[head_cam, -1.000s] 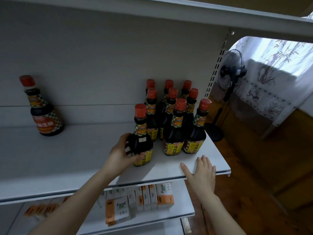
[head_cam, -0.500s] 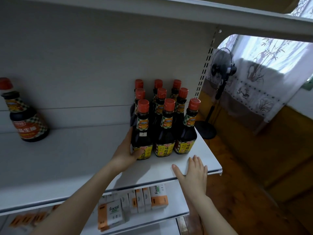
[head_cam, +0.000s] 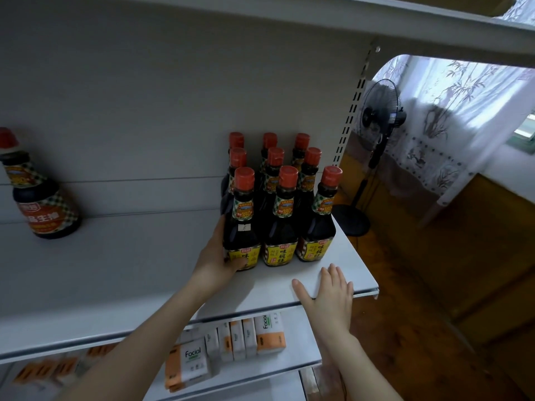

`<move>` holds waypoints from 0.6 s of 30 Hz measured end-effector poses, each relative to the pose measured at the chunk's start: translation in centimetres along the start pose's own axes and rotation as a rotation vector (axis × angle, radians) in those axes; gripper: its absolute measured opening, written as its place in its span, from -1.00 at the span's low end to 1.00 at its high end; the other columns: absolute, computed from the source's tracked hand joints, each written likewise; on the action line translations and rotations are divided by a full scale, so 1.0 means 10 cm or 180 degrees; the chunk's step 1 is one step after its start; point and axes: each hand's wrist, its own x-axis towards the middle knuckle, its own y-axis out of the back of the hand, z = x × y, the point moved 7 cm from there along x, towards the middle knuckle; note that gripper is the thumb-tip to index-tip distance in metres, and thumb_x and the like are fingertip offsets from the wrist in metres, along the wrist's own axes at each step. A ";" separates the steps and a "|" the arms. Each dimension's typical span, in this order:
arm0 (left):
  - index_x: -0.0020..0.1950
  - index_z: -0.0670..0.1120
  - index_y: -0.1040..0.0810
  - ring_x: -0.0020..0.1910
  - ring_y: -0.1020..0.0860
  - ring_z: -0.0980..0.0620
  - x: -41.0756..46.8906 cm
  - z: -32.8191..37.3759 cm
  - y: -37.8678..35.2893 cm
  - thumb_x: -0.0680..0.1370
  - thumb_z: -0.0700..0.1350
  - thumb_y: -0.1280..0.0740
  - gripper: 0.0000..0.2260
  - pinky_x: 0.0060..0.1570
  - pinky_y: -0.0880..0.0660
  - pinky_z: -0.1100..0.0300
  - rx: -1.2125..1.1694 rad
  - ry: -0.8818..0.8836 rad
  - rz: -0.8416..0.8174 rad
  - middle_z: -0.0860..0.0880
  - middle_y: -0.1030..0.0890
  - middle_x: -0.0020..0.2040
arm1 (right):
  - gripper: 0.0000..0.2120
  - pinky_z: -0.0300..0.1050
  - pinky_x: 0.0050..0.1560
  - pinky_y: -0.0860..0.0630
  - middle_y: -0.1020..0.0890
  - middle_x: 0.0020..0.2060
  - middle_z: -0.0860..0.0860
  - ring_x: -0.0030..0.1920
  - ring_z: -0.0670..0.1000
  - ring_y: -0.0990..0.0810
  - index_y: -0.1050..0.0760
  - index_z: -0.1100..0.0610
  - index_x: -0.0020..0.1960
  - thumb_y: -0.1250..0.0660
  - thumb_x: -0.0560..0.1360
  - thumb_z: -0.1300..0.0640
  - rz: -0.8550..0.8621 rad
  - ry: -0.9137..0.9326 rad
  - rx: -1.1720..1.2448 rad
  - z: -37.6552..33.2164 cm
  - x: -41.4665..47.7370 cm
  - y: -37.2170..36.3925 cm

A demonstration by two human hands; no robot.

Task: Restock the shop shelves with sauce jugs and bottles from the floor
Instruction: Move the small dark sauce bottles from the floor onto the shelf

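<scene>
Several dark sauce bottles with red caps stand in a tight block at the right end of a white shelf (head_cam: 115,270). My left hand (head_cam: 215,256) grips the front-left bottle (head_cam: 241,227) low on its left side, fingers across its yellow label. This bottle stands flush beside the front-middle bottle (head_cam: 280,224). My right hand (head_cam: 330,290) lies flat, fingers spread, on the shelf's front edge just ahead of the block. A bigger sauce bottle (head_cam: 43,204) with a red label stands alone at the shelf's far left.
The shelf below holds white and orange "Facial" tissue packs (head_cam: 231,345). A black standing fan (head_cam: 376,134) stands on the wooden floor to the right of the shelf unit, with a patterned curtain (head_cam: 451,125) behind it. Another shelf board runs overhead.
My left hand has pushed the front-left bottle back and to the right until it joined the front row of the block. The right hand has stayed on the shelf edge.
</scene>
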 end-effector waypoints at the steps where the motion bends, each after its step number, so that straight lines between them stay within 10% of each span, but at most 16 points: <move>1: 0.51 0.03 0.00 0.36 -0.36 -0.02 0.00 0.00 0.00 0.44 -0.31 -0.39 -0.20 0.09 -0.33 0.26 0.0013 0.0007 -0.0003 0.14 -0.36 0.27 | 0.01 0.03 0.48 0.13 -0.15 0.49 0.09 0.52 0.03 -0.01 -0.18 0.19 0.46 0.20 0.30 -0.52 -0.0006 0.0004 -0.0006 0.00 0.00 0.00; 6: 0.51 0.03 0.02 0.36 -0.36 0.00 0.01 -0.03 -0.01 0.45 -0.30 -0.39 -0.20 0.08 -0.33 0.27 0.0022 0.0085 -0.0049 0.10 -0.38 0.32 | -0.25 0.01 0.48 0.16 -0.12 0.50 0.08 0.52 0.02 0.02 -0.14 0.18 0.47 -0.09 0.49 -0.30 -0.0089 0.0013 -0.0062 -0.01 -0.01 0.01; 14: 0.51 0.04 0.03 0.36 -0.36 -0.02 0.01 -0.03 -0.01 0.45 -0.30 -0.38 -0.20 0.14 -0.33 0.23 -0.0012 0.0115 -0.0069 0.05 -0.37 0.38 | -0.08 0.08 0.41 -0.24 -0.33 0.40 0.12 0.42 0.14 -0.26 -0.09 0.21 0.47 -0.41 0.34 -0.24 -0.0164 -0.0215 0.0934 0.01 0.28 0.16; 18: 0.51 0.05 0.02 0.34 -0.36 0.03 0.00 0.00 0.00 0.45 -0.30 -0.38 -0.20 0.12 -0.33 0.25 -0.0026 0.0071 -0.0086 0.17 -0.34 0.25 | -0.06 0.22 0.41 -0.12 -0.52 0.22 0.03 0.28 0.18 -0.41 -0.20 0.08 0.39 -0.37 0.15 -0.34 -0.0033 -0.0216 0.1247 -0.11 0.41 0.19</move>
